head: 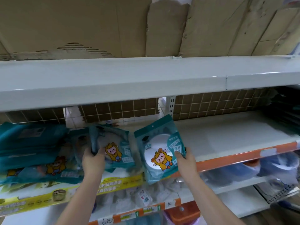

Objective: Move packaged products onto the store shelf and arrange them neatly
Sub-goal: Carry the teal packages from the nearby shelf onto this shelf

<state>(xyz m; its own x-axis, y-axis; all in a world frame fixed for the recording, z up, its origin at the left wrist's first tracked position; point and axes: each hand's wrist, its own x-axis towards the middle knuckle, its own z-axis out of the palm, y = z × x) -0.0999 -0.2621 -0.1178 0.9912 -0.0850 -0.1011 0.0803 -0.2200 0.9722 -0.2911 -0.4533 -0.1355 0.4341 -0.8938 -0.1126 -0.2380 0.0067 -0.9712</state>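
In front of me the white store shelf [227, 137] runs across the view, with an orange price strip [243, 155] along its front edge at the right and a yellow banner [113, 184] at the left. Above it, cardboard sheets [81, 26] lie on the upper shelf [113, 78]. On the left part of the store shelf I see a pile of teal packages [32, 148], lying flat. My left hand [93, 161] grips the lower edge of one teal package [113, 146] that rests on the shelf, fingers curled round it. My right hand [185, 159] pinches a second teal package [159, 150], thumb on its front, holding it tilted at the shelf's front edge, just beside the first.
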